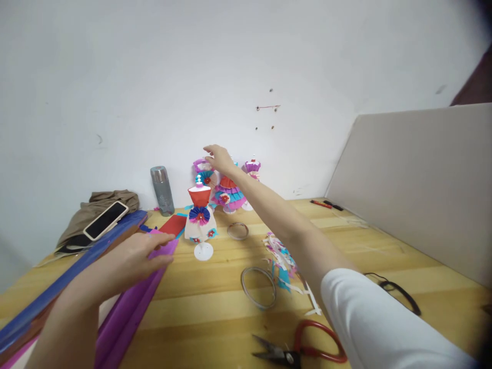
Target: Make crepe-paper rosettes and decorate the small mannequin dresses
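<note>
My right hand (pixel 220 158) reaches over the back dress forms, fingers apart, with nothing in it. Its fingertips are near the top of a purple and teal dressed form (pixel 207 178); whether they touch cannot be made out. In front stands a small white form with a red top and cream skirt (pixel 200 215), upright on a round white base. Behind my wrist are a form with a red, purple and blue layered skirt (pixel 229 197) and a purple-topped one (pixel 252 167). My left hand (pixel 151 253) hovers above purple paper (pixel 132 307), fingers apart and holding nothing.
Red-handled scissors (pixel 319 342) lie partly open at the front. Two tape rings (pixel 259 288) (pixel 238 231) and paper scraps (pixel 282 256) are mid-table. Left are a phone (pixel 105 221), brown cloth (pixel 115 197) and a bottle (pixel 162 190). A white board (pixel 415 179) stands right.
</note>
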Demonstrator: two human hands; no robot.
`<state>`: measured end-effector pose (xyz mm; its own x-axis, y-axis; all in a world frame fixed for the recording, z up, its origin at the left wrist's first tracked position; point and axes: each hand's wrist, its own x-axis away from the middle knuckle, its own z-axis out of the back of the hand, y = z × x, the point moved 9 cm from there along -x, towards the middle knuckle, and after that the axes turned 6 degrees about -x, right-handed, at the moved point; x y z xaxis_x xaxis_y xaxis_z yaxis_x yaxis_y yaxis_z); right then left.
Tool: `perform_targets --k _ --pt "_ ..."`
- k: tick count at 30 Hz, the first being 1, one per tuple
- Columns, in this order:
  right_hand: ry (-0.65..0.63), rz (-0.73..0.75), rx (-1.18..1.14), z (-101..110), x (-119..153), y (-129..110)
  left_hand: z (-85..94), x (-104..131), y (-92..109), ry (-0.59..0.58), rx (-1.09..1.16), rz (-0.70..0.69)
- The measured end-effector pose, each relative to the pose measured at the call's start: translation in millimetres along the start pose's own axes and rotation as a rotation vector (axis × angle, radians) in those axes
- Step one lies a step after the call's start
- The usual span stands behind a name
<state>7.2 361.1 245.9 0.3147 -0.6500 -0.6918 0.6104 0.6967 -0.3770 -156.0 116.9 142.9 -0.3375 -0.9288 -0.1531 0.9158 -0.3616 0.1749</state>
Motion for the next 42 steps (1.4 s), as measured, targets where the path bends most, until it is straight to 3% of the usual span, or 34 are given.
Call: perform_targets --k 3,5,8,11,15,19,22,26,31,33,38,42 --pt "0.114 -0.034 -0.102 22.9 49.2 -5.6 1.2 -10.5 -9.0 0.073 0.071 0.085" --pt "0.140 -0.057 -0.163 27.5 90.7 -8.6 4.2 -20.3 -9.9 0.196 0.148 0.089" --pt "0.107 -0.113 -0.469 17.0 145.8 -14.0 -8.8 -36.6 -21.3 0.282 0.292 0.159" --pt "0.047 -0.145 -0.626 -1.3 175.6 -30.4 -26.0 -51.3 -21.9 0.331 0.528 0.093" --pt "0.006 -0.103 -0.606 -15.1 182.2 -60.5 -28.9 -57.9 -3.9 0.416 0.709 -0.032" --pt "0.031 -0.093 -0.538 -6.6 188.8 -78.6 -12.7 -45.3 11.5 0.494 0.759 0.055" --pt "-0.012 -0.057 -0.533 7.3 204.7 -94.9 -1.9 -31.2 28.8 0.420 0.764 0.102" --pt "-0.040 0.024 -0.522 34.0 229.2 -120.7 6.3 -15.2 60.4 0.256 0.694 0.034" --pt "-0.044 0.090 -0.434 63.1 247.0 -146.2 15.7 0.4 77.9 0.255 0.582 0.063" --pt "-0.064 0.092 -0.388 69.0 251.0 -150.6 16.1 2.0 81.4 0.243 0.576 0.084" --pt "-0.077 0.038 -0.373 70.8 260.0 -143.1 5.5 -5.3 92.1 0.077 0.637 0.084" --pt "0.004 0.015 -0.470 68.2 266.5 -132.9 7.5 -9.6 93.2 0.124 0.655 0.101"
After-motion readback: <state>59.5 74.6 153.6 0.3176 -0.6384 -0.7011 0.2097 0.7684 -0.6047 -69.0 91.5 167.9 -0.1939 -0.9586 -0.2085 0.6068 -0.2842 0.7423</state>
